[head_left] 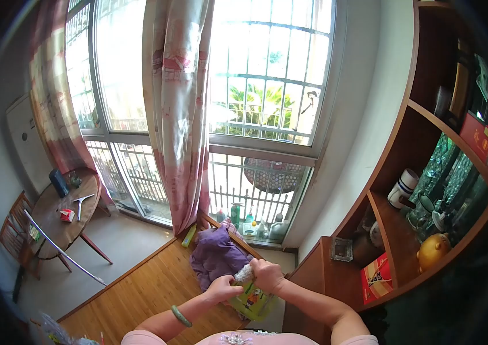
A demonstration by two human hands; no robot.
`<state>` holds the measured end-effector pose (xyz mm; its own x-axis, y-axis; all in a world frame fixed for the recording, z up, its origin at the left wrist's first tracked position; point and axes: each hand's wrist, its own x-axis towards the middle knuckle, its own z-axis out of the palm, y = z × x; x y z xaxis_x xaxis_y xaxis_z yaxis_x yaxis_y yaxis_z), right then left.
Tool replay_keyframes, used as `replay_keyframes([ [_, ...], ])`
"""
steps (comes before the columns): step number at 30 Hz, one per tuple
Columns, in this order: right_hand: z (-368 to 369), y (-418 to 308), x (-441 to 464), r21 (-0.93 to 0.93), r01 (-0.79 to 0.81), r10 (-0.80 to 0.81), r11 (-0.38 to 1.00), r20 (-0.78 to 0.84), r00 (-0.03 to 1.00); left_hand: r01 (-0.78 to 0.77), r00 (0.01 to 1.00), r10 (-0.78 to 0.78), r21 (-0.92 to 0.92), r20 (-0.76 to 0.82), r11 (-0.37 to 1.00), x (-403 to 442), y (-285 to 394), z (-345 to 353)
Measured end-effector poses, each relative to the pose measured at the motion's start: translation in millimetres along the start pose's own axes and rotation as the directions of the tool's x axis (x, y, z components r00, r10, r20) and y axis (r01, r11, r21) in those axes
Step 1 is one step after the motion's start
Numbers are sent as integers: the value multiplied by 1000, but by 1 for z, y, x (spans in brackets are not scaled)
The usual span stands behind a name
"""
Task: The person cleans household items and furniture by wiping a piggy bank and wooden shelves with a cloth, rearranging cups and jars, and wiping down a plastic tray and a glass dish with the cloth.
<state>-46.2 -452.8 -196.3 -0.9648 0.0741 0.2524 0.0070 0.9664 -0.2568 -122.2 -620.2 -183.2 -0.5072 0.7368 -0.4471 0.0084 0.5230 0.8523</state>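
Note:
My left hand (222,288) is closed on the lower left end of a small whitish, bunched cloth (244,274). My right hand (267,276) grips the same cloth at its upper right side. Just below and behind my hands is a yellow-green printed bag (253,302), partly covered by them. A purple garment (216,251) lies heaped beyond my left hand, over something wooden near the window. A green bangle (181,316) circles my left wrist.
A round table (86,215) with a red box (67,215), a squeegee (80,204) and a chair (14,230) stands at the left. Curtains (178,115) hang before barred windows. Wooden shelves (390,247) at the right hold a golden ornament (434,252) and a red box.

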Motion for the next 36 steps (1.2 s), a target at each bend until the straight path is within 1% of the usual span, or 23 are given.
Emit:
replay_keyframes([
  [3,6,-2,-3,38,-84,87,996,-96,992,90,996,-89,-87,24,992,0,1,-3],
  [5,9,-2,-3,96,-122,139,988,-207,968,-17,1000,15,-114,-17,993,10,-12,-2],
  [6,12,6,-3,119,-107,137,987,-286,948,8,999,-12,-81,-47,997,16,-18,-1],
  [7,0,17,0,193,-164,228,967,-381,896,-131,986,125,-53,-111,990,26,-37,-2],
  [8,-10,41,2,442,-161,363,883,-424,830,-137,976,140,28,-167,990,24,-38,-5],
  [10,-29,95,-9,878,-214,671,429,-151,726,-203,952,164,-131,-258,970,36,-68,-5],
  [11,-45,115,-20,845,-367,751,389,-60,658,-266,942,209,-207,-264,941,37,-75,-5],
  [12,-53,127,-29,786,-364,784,499,-232,576,-71,983,-7,-409,-186,910,14,-45,-6],
  [13,-63,130,-38,908,-313,825,278,-59,562,-96,980,16,-407,-197,908,14,-44,-6],
  [14,-80,112,-39,974,-169,814,148,-23,580,-92,974,-9,-429,-227,899,9,-35,-4],
  [17,-94,77,-44,991,-75,747,-108,131,652,-138,966,17,-461,-256,877,6,-25,4],
  [19,-83,50,-37,988,-131,659,-81,152,737,-138,964,21,-434,-265,890,2,-18,9],
  [21,-45,23,-26,904,-191,515,383,-38,856,-140,962,29,-398,-272,907,0,-10,17],
  [22,-21,16,-29,591,-253,449,766,-211,868,-175,956,58,-400,-288,899,0,-7,22],
  [23,-9,10,-32,128,-281,308,951,-323,895,-211,949,87,-403,-304,890,0,-6,28],
  [24,-5,11,-32,124,-287,313,950,-321,894,-208,951,86,-407,-298,890,1,-6,33],
  [26,-4,12,-26,280,-676,709,682,-28,704,-290,900,157,-287,-407,913,1,-10,42],
  [27,1,13,-27,281,-685,718,672,-18,696,-277,906,149,-288,-397,917,-2,-12,45],
  [30,25,26,-28,217,-597,632,772,-171,756,-301,886,129,-340,-446,891,3,-8,49],
  [31,24,24,-26,214,-599,634,771,-171,754,-372,833,229,-204,-504,906,9,-14,50],
  [32,23,19,-24,255,-623,670,739,-189,718,-426,772,327,-63,-545,903,13,-21,52],
  [34,25,16,-26,298,-644,706,704,-201,679,-414,775,334,-31,-536,910,19,-29,49],
  [36,28,23,-29,461,-623,764,633,-239,599,-403,772,343,4,-534,915,19,-31,45],
])
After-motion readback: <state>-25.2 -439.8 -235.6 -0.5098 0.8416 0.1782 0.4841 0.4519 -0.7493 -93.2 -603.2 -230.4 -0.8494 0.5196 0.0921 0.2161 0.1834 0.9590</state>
